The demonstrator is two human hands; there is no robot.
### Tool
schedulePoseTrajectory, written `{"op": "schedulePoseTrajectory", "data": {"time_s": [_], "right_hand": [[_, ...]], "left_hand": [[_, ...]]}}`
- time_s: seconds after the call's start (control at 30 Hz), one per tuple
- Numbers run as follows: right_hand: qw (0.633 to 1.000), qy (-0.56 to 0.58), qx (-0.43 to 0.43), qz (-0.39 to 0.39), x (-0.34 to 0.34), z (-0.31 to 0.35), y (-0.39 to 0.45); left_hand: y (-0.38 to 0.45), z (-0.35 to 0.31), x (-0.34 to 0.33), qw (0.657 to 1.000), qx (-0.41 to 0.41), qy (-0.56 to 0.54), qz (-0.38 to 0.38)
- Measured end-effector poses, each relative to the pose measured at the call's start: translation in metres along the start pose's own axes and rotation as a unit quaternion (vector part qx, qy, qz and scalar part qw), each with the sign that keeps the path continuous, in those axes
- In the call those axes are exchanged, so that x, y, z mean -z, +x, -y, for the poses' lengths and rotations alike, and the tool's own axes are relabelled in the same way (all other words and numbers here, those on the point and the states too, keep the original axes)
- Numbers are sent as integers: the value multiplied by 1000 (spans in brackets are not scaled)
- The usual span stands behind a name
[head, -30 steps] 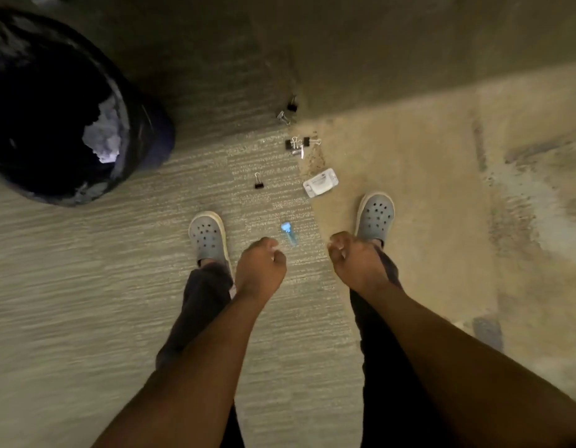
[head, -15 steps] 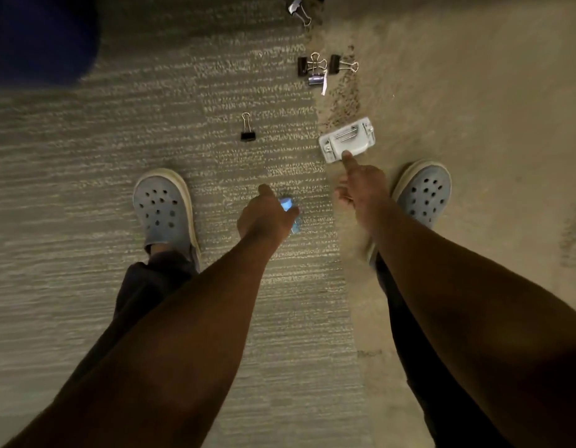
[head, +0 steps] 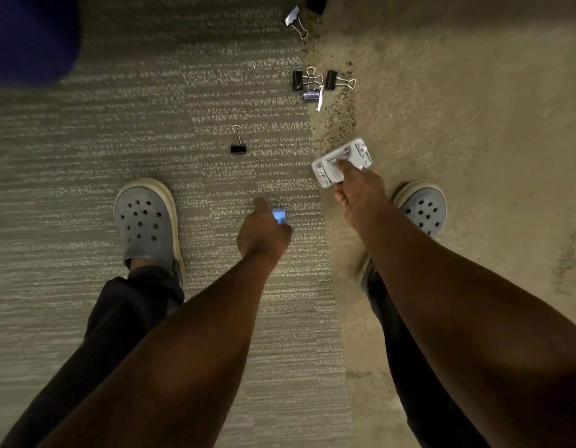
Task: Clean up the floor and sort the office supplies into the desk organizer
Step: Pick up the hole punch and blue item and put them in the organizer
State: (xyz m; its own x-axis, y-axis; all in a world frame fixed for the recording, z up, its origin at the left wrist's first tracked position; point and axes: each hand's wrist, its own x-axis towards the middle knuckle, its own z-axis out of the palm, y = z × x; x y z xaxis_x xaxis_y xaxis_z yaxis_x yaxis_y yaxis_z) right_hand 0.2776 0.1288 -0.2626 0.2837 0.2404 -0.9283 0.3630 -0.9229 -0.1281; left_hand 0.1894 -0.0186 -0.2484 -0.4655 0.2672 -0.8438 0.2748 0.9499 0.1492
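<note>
I look straight down at a carpeted floor. My left hand [head: 264,236] is down at a small blue item [head: 279,216] and closes its finger and thumb on it, hiding part of it. My right hand [head: 357,192] holds a small grey-white device with metal parts [head: 331,166], fingers over its top and thumb at its near edge. A black binder clip [head: 238,145] lies alone on the grey carpet ahead. A cluster of binder clips [head: 309,84] lies further off on the carpet seam, with another clip [head: 296,21] near the top edge.
My grey clogs stand left [head: 144,221] and right [head: 424,211] of the hands. A dark blue bin [head: 28,37] fills the top left corner. Grey striped carpet meets tan carpet [head: 474,124] along a speckled seam running up the middle.
I bent lower, so the floor items look bigger. My left hand reached down onto the blue item. My right hand went from touching the device's edge to taking hold of it.
</note>
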Motion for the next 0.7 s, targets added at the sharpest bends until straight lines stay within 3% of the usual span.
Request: {"op": "schedulePoseTrajectory", "data": {"time_s": [0.2,0.37,0.7], "right_hand": [[989,-122,85,12,14,-3,-49],[965,-190,178,12,36,24,-153],[949,-131,284,21,79,106,-409]], "left_hand": [[-24,-12,49,993,-45,-106,30],[-89,-38,137,981,-41,-190,11],[-278,-79,349,954,-155,-256,-29]]}}
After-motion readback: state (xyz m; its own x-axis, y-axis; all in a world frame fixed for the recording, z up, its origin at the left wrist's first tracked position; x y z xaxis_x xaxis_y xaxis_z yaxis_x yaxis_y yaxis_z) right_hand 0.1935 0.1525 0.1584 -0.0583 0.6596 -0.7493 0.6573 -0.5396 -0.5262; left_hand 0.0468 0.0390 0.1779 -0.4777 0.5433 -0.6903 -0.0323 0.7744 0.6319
